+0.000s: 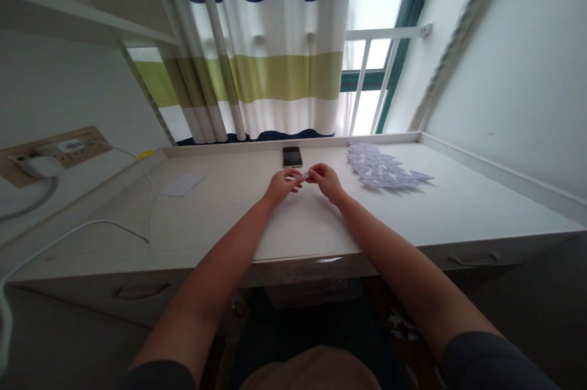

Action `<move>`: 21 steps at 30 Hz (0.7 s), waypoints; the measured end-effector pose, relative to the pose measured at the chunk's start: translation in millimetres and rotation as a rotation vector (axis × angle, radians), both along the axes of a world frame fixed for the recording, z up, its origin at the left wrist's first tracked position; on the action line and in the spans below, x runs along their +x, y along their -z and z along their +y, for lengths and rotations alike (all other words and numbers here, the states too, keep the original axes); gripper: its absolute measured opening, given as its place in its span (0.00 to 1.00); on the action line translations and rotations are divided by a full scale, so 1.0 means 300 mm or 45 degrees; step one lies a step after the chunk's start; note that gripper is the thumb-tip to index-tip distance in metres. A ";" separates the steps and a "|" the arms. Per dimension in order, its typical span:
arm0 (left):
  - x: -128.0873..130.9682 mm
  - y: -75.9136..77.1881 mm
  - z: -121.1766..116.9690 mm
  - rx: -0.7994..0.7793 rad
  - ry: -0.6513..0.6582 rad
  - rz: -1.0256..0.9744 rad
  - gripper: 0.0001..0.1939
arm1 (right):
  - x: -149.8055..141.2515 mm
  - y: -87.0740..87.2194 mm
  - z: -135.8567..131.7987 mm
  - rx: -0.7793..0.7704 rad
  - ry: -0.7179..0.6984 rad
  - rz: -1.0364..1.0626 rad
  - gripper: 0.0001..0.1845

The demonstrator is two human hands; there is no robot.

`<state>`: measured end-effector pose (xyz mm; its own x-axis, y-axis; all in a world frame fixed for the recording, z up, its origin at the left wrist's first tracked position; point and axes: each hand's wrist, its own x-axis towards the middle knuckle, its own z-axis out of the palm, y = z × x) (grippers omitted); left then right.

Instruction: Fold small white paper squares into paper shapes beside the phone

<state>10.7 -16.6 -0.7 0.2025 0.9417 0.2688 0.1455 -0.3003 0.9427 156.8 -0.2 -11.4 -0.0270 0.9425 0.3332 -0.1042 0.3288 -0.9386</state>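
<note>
Both of my hands meet over the middle of the white desk (413, 219). My left hand (280, 185) and my right hand (324, 181) each pinch a small pale folded paper piece (306, 176) held between their fingertips, just above the desk top. A dark phone (292, 156) lies flat just beyond my hands. To the right of my right hand lies a spread pile of several folded pale lilac paper pieces (380, 169).
A white paper sheet (182, 184) lies at the left of the desk. A white cable (137, 194) runs from a wall socket with a charger (50, 154) across the desk's left side. A striped curtain (275, 72) and window railing stand behind. Drawers with handles (474, 258) sit below the front edge.
</note>
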 end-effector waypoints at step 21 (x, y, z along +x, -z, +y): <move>-0.001 0.000 0.012 0.087 -0.069 -0.150 0.13 | 0.008 -0.030 -0.036 -0.025 -0.187 0.081 0.18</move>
